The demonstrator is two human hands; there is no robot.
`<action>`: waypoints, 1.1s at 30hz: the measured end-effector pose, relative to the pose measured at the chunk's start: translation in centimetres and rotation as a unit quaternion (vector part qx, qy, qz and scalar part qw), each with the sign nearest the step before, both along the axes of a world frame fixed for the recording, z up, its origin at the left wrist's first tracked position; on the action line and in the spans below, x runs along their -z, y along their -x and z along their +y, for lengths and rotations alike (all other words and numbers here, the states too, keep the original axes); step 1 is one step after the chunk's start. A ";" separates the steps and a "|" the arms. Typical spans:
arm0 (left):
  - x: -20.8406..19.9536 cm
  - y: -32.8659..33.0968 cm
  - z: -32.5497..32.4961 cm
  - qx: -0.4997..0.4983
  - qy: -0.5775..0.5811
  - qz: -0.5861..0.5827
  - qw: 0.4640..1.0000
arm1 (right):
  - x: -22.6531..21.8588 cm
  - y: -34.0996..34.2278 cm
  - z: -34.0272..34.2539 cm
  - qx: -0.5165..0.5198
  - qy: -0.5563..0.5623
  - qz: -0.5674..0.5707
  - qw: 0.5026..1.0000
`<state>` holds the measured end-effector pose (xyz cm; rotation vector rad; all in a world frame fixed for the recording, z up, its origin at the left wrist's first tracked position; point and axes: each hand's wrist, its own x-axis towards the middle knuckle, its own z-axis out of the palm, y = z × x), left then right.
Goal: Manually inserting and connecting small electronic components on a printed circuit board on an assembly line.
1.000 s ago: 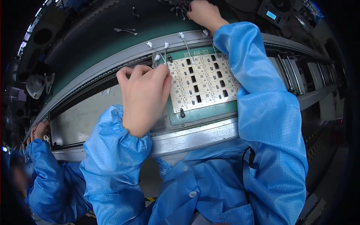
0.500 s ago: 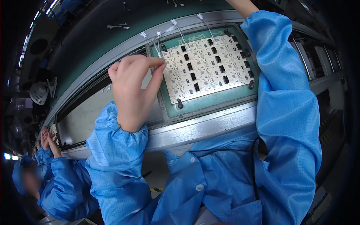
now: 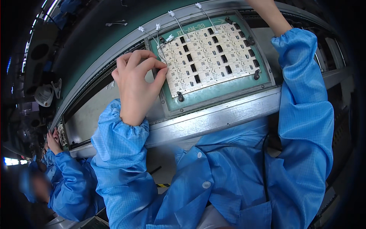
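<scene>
Looking down, head view: white circuit-board panel point(image 3: 206, 58) lies on a green fixture plate point(image 3: 223, 88).
Left hand point(image 3: 138, 86): thumb and forefinger nearly meeting at the panel's left edge; cannot tell whether they grip anything.
Right hand: beyond the upper edge, cannot tell its state.
White-plugged cables point(image 3: 171, 13): four, reaching over the far metal rail point(image 3: 187, 16).

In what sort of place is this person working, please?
Probably an electronics assembly line: a panel of pale circuit boards lies on a green fixture beside a long metal rail, and a co-worker in blue is at the left.
</scene>
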<state>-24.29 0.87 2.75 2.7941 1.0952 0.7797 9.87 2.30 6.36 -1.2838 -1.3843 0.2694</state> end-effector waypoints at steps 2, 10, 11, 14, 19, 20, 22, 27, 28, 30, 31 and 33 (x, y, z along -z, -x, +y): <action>0.0 0.2 0.0 0.003 0.011 -0.004 1.000 | 0.1 0.2 0.1 -0.003 -0.005 -0.008 1.000; 0.4 0.6 0.4 0.016 0.061 -0.033 0.997 | 0.5 0.8 -0.6 -0.019 0.002 0.016 1.000; 0.4 0.6 0.3 0.015 0.062 -0.033 0.997 | 0.4 0.9 -0.7 -0.020 0.004 0.016 1.000; 0.1 0.6 0.1 0.011 0.026 -0.012 1.000 | 0.4 1.0 -0.8 -0.022 0.011 0.017 1.000; 0.0 0.8 0.2 0.002 0.014 -0.001 1.000 | 0.1 1.4 -0.8 -0.017 0.015 0.003 1.000; 0.1 0.8 0.2 0.002 0.016 -0.001 1.000 | 0.2 1.2 -0.8 -0.016 0.017 0.003 1.000; -0.1 0.6 0.1 0.022 -0.037 0.026 0.999 | 0.1 0.9 -0.8 -0.032 0.014 0.018 0.999; -1.4 0.9 -1.7 0.054 -0.092 0.065 0.992 | 2.5 -1.1 0.7 -0.031 -0.009 0.001 0.999; -1.3 1.0 -1.9 0.058 -0.097 0.072 0.991 | 3.2 -1.8 1.7 -0.036 -0.024 -0.011 0.999; -1.0 1.1 -1.6 0.071 -0.104 0.083 0.989 | 1.0 1.6 -0.9 -0.046 -0.016 0.003 0.999; -1.4 1.1 -1.3 0.064 -0.110 0.086 0.988 | 0.0 3.0 -2.4 -0.052 -0.009 0.022 0.998; -2.1 0.9 0.3 0.133 -0.016 0.075 0.988 | -0.9 4.0 -4.0 -0.058 0.035 0.035 0.997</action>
